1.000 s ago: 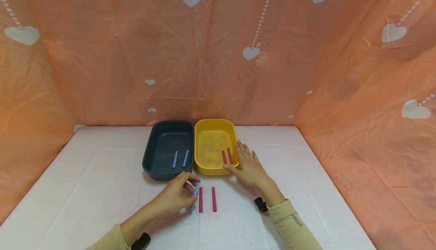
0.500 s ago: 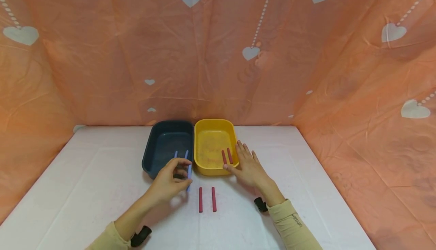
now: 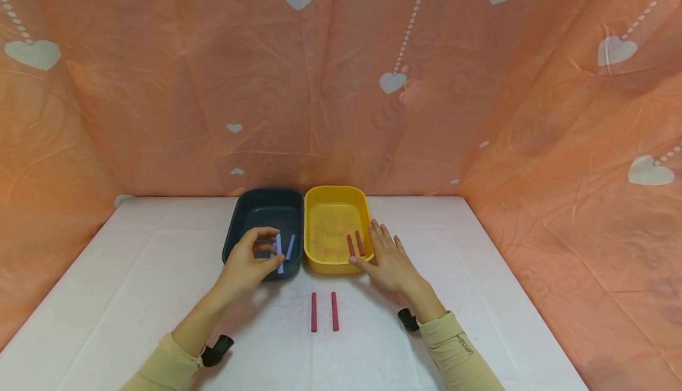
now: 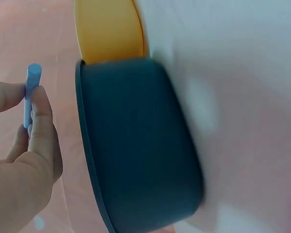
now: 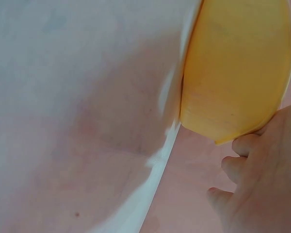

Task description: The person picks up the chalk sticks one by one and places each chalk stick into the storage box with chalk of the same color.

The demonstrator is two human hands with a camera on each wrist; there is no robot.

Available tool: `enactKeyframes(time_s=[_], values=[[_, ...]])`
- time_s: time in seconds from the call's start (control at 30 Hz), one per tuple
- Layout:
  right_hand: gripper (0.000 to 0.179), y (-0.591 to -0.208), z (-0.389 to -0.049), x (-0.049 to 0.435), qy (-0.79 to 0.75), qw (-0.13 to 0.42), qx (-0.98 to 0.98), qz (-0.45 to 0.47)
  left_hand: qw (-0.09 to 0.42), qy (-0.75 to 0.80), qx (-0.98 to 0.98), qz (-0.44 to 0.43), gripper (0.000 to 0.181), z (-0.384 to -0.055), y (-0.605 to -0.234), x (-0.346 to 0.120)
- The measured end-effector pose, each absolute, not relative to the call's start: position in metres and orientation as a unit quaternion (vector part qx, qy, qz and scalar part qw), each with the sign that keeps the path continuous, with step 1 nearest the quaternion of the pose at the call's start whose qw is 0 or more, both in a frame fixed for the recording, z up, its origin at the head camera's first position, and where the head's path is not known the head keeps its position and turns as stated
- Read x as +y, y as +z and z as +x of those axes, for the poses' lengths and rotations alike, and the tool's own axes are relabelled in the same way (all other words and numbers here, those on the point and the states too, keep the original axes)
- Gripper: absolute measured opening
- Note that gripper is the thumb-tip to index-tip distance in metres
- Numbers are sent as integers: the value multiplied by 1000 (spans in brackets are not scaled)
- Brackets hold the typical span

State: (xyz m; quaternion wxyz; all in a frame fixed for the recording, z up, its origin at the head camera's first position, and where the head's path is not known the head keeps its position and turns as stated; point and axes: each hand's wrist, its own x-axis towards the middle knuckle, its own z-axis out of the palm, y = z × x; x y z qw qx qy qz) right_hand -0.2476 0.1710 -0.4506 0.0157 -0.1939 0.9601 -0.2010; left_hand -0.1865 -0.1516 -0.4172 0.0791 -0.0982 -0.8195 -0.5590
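My left hand (image 3: 244,268) pinches a light blue chalk stick (image 3: 279,255) between thumb and fingers, above the near part of the dark blue tray (image 3: 269,198). In the left wrist view the chalk stands nearly upright in the fingertips, higher than the tray's rim. Inside that tray lies a blue chalk stick (image 3: 290,247); another is partly hidden behind my left hand. My right hand (image 3: 393,265) rests with straight fingers at the right rim of the yellow tray (image 3: 330,207). Two red chalk sticks (image 3: 359,243) lie in the yellow tray, near its right side.
Two more red chalk sticks (image 3: 314,312) lie side by side on the white tabletop (image 3: 373,361), in front of the yellow tray. Both trays stand against each other near the table's back edge. An orange curtain with white hearts (image 3: 341,112) surrounds the table.
My left hand has carried the blue chalk stick up from beside the red ones, leftward and away from me, to over the dark tray. The right hand and trays have stayed put.
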Motion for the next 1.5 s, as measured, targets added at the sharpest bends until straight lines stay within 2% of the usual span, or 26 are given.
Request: enactKeyframes(time_s=[0.57, 0.9, 1.07, 1.5], values=[[101, -452, -248, 173, -197, 17, 961, -195, 58, -439, -891, -98, 49, -230, -416, -180], [101, -451, -247, 171, -203, 20, 960, -193, -9, -385, -918, -98, 48, -259, -421, -184], [102, -451, -247, 171, -208, 26, 959, -190, -33, -357, -929, -86, 48, -266, -430, -185], [102, -453, -249, 172, -199, 23, 961, -189, -50, -323, -942, -75, 45, -272, -444, -182]])
